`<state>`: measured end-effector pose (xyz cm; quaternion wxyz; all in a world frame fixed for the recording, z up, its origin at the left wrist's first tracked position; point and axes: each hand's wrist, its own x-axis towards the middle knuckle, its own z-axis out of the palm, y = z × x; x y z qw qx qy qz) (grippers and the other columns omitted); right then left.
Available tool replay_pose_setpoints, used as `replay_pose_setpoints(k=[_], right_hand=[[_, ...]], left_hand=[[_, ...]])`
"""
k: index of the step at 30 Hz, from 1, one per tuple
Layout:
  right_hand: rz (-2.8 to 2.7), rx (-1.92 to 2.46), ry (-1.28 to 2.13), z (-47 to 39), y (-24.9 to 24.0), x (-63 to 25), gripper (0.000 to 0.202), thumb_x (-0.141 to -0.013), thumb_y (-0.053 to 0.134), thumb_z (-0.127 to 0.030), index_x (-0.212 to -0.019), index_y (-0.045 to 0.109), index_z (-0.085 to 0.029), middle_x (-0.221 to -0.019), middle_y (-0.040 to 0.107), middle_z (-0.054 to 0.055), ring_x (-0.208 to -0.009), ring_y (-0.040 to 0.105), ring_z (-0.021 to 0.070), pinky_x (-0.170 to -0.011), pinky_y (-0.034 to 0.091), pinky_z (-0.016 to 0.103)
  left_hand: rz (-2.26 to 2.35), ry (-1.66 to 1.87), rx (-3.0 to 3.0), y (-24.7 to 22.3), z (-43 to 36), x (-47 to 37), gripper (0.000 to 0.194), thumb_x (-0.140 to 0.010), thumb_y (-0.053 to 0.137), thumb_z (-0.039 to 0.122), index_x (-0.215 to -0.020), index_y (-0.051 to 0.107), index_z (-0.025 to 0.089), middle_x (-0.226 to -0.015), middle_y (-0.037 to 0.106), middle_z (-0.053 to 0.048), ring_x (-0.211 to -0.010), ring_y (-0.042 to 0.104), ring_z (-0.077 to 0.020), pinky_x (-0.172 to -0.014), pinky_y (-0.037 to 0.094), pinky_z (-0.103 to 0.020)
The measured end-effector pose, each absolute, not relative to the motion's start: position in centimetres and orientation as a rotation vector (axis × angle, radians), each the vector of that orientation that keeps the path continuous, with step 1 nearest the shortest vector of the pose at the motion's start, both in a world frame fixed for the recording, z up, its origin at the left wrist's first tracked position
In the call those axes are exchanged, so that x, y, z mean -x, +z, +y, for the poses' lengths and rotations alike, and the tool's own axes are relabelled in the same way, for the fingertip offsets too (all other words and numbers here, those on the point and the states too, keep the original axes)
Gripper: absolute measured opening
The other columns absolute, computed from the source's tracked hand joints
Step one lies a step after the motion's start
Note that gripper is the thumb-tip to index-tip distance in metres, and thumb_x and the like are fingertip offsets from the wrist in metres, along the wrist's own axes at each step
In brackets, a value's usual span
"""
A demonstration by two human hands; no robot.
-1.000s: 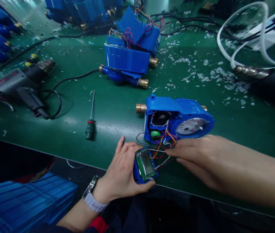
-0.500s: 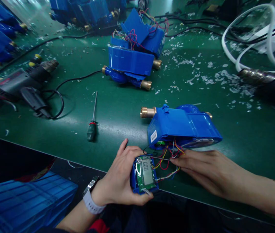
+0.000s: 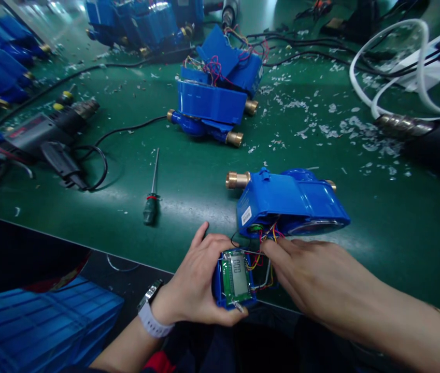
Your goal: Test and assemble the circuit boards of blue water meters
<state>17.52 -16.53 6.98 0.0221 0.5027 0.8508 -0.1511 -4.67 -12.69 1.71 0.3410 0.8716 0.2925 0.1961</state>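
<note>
My left hand (image 3: 198,282) is wrapped round a blue-cased display module (image 3: 239,277), a green circuit board with an LCD facing up. Coloured wires (image 3: 260,267) run from its right side to the opening of a blue water meter (image 3: 289,202), which lies on the bench with its brass threaded end to the left. My right hand (image 3: 301,264) is closed on the wires just below that opening; its fingertips are partly hidden among them. A white barcode label shows on the meter's near left corner.
A green-handled screwdriver (image 3: 151,204) lies left of the meter. Farther left is a heat gun (image 3: 52,140) with its cord. Another blue meter (image 3: 210,103) with loose wires stands behind. White tubing (image 3: 422,67), a black tool (image 3: 433,140) and plastic scraps are at right. A blue crate (image 3: 48,326) sits below the bench edge.
My right hand has moved left and slightly up with the wires, closer to the display module and the meter's opening. My left hand keeps its hold. The whole view has shifted slightly.
</note>
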Motion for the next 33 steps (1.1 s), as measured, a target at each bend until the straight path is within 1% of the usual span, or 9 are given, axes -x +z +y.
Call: replay_pose_setpoints(k=[3, 6, 9, 16, 22, 25, 29, 31, 33], right_hand=[[2.572, -1.596, -0.290, -16.3, 7.2, -16.0, 0.005, -0.086, 0.064, -0.017, -0.087, 0.059, -0.016, -0.067, 0.064, 0.005, -0.053, 0.061, 0.0208, -0.043, 0.025, 0.027], [2.500, -1.615, -0.201, -15.9, 7.3, -14.9, 0.013, -0.091, 0.064, -0.026, -0.085, 0.060, -0.015, -0.067, 0.066, 0.007, -0.054, 0.062, 0.0205, -0.044, 0.020, 0.027], [2.512, -1.549, -0.186, -15.4, 7.3, -14.5, 0.015, -0.092, 0.066, -0.026, -0.079, 0.062, -0.017, -0.064, 0.064, 0.006, -0.052, 0.061, 0.0209, -0.044, 0.017, 0.029], [2.762, -1.408, -0.265, -15.2, 6.6, -15.8, 0.022, -0.095, 0.058, -0.021, -0.073, 0.059, -0.018, -0.060, 0.061, 0.002, -0.051, 0.058, 0.0199, -0.046, 0.027, 0.030], [3.040, -1.338, -0.164, -15.8, 5.9, -16.8, 0.050, -0.107, 0.025, -0.022, -0.069, 0.058, -0.018, -0.056, 0.055, 0.002, -0.047, 0.052, 0.0185, -0.049, 0.030, 0.033], [3.138, -1.299, -0.190, -15.9, 6.2, -17.1, 0.055, -0.108, 0.022, -0.025, -0.066, 0.057, -0.018, -0.056, 0.054, 0.002, -0.047, 0.049, 0.0172, -0.050, 0.030, 0.033], [3.230, -1.332, -0.333, -16.9, 7.2, -18.3, 0.049, -0.107, 0.030, -0.023, -0.067, 0.057, -0.017, -0.057, 0.052, 0.001, -0.048, 0.046, 0.0155, -0.049, 0.030, 0.031], [3.235, -1.481, -0.605, -18.1, 7.5, -19.3, 0.041, -0.106, 0.033, -0.023, -0.076, 0.060, -0.016, -0.057, 0.052, 0.000, -0.048, 0.046, 0.0148, -0.048, 0.031, 0.030], [3.113, -1.856, -1.067, -19.7, 7.6, -20.1, 0.032, -0.105, 0.038, -0.025, -0.085, 0.063, -0.019, -0.060, 0.055, 0.000, -0.050, 0.049, 0.0140, -0.047, 0.033, 0.027]], left_hand=[[0.754, 0.512, -2.275, 1.6, -12.8, 4.7, 0.072, -0.058, 0.072, 0.048, -0.117, 0.042, 0.020, -0.104, 0.064, -0.008, -0.103, 0.063, -0.0292, -0.114, 0.022, -0.061], [0.731, 0.515, -2.296, 1.4, -12.9, 4.7, 0.073, -0.059, 0.073, 0.047, -0.119, 0.041, 0.020, -0.106, 0.064, -0.009, -0.106, 0.061, -0.0295, -0.115, 0.022, -0.061], [0.700, 0.530, -2.295, 1.3, -12.9, 4.7, 0.073, -0.060, 0.071, 0.048, -0.119, 0.040, 0.019, -0.107, 0.065, -0.009, -0.106, 0.061, -0.0297, -0.114, 0.023, -0.060], [0.659, 0.544, -2.271, 1.1, -12.9, 4.8, 0.074, -0.060, 0.070, 0.052, -0.119, 0.041, 0.019, -0.105, 0.065, -0.009, -0.103, 0.062, -0.0300, -0.113, 0.021, -0.062], [0.683, 0.544, -2.276, 1.0, -12.9, 4.8, 0.075, -0.059, 0.071, 0.050, -0.119, 0.041, 0.018, -0.106, 0.064, -0.011, -0.104, 0.062, -0.0314, -0.112, 0.020, -0.067], [0.700, 0.536, -2.275, 1.0, -12.7, 4.9, 0.076, -0.059, 0.072, 0.049, -0.121, 0.040, 0.018, -0.107, 0.064, -0.011, -0.105, 0.061, -0.0311, -0.112, 0.019, -0.067], [0.690, 0.532, -2.244, 0.9, -12.7, 5.1, 0.078, -0.059, 0.072, 0.050, -0.122, 0.039, 0.019, -0.108, 0.063, -0.011, -0.107, 0.061, -0.0306, -0.114, 0.016, -0.065], [0.696, 0.529, -2.233, 0.9, -12.7, 5.2, 0.079, -0.059, 0.072, 0.050, -0.124, 0.039, 0.019, -0.110, 0.063, -0.011, -0.108, 0.061, -0.0304, -0.114, 0.015, -0.065], [0.694, 0.530, -2.229, 0.9, -12.7, 5.2, 0.079, -0.060, 0.072, 0.051, -0.124, 0.039, 0.019, -0.111, 0.063, -0.011, -0.109, 0.061, -0.0306, -0.115, 0.015, -0.065]])
